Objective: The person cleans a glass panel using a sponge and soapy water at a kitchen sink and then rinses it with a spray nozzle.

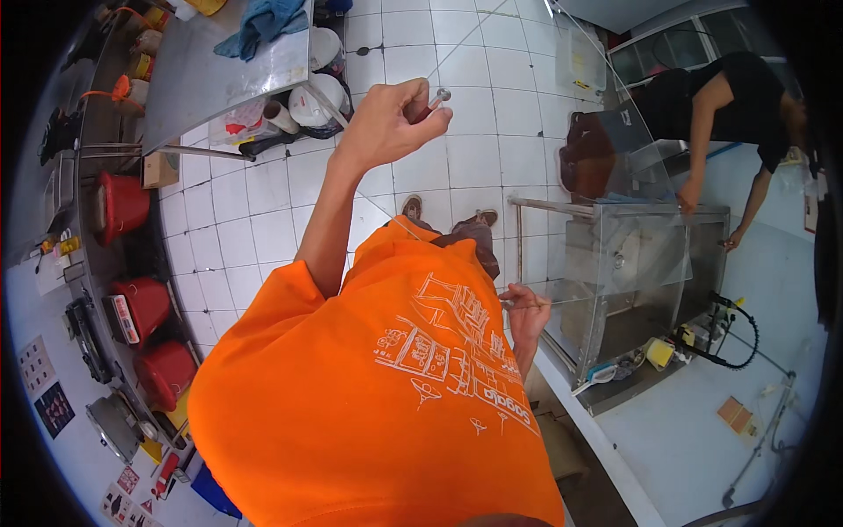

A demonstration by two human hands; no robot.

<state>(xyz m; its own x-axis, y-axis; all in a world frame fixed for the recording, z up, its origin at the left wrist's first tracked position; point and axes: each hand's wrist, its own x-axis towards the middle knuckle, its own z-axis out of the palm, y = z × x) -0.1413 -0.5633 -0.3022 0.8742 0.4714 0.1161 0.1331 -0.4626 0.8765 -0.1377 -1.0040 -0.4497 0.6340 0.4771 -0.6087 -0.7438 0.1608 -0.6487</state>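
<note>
My left hand (395,122) is raised in front of me. Its thumb and fingers are closed on a small tool (440,100) with a dark red handle and a round, shiny metal end. Low on the right, beside my orange shirt (395,395), is my right hand (527,309), its fingers bent near a thin edge or rod that is hard to make out. Thin, straight edges of what looks like a clear sheet (487,158) cross the view in front of me. How either hand meets that sheet cannot be told.
A steel table (197,79) with a blue cloth (263,23) stands at the upper left, white-lidded buckets (319,102) beneath it. Several red bins (125,204) line the left. At right, a person in black (711,99) leans over a steel sink (705,257). White tiles (474,158) cover the floor.
</note>
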